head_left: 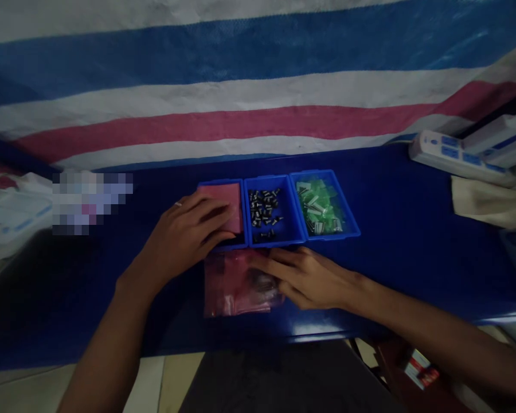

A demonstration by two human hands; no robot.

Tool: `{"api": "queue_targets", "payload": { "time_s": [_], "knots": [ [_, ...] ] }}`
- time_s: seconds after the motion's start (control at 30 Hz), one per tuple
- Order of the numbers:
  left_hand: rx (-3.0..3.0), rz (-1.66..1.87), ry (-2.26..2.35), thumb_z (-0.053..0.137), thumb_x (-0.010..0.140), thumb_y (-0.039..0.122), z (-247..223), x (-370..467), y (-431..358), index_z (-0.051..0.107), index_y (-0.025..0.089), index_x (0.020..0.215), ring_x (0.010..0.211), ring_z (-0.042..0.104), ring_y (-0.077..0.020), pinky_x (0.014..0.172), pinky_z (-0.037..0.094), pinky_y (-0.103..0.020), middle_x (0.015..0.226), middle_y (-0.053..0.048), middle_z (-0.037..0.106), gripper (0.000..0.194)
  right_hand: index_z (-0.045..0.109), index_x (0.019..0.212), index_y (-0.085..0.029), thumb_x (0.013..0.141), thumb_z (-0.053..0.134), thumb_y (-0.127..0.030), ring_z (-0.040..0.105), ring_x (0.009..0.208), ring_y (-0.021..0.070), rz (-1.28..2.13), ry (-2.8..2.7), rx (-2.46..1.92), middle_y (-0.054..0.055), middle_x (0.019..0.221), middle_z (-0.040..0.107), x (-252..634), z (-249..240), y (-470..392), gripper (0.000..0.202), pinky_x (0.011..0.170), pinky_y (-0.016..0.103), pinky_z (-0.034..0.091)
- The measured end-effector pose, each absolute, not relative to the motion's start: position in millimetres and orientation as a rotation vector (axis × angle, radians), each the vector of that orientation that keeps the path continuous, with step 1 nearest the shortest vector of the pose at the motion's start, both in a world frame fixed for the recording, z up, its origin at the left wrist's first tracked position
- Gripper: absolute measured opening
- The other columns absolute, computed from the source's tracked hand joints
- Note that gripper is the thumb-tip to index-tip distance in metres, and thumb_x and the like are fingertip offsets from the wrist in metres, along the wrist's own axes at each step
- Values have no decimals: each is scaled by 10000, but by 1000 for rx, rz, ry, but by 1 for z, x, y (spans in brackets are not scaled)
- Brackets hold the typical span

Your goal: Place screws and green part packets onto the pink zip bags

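My left hand [191,223] lies with fingers spread on a stack of pink plastic bags [219,195] in the left blue tray. On the table in front of the trays is another pink plastic bag [227,281], transparent, with dark contents near its right end that I cannot make out. My right hand [303,275] is closed at that bag's right side, the index finger stretched along its upper edge. The middle blue tray [294,229] holds several black-headed screws [262,206]. In the right blue tray [346,221] are green plastic packets [324,198] with small light-coloured pieces.
The trays stand side by side on a dark blue table [391,241]. A white power strip [451,152] and a beige cloth [477,198] lie at the right. White objects [17,212] are at the left. A striped sheet [241,123] hangs behind.
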State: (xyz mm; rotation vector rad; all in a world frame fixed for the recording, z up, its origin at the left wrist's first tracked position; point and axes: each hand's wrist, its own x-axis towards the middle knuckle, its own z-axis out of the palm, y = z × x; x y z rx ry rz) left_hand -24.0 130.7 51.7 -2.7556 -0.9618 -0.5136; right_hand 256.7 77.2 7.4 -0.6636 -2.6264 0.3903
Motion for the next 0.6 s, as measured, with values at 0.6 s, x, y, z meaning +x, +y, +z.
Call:
{"api": "queue_targets", "payload": {
  "time_s": [0.6],
  "knots": [
    [-3321, -1669, -1242, 595, 1053, 614, 51, 23, 97, 485, 421, 1593, 1325, 689, -266, 1095, 622, -429, 1559, -13, 620, 583, 776, 1259, -422, 1042, 582, -100, 819, 826, 231, 308, -1576, -932, -26, 1077, 841, 265, 30, 75, 434, 654, 373, 682]
  ]
}}
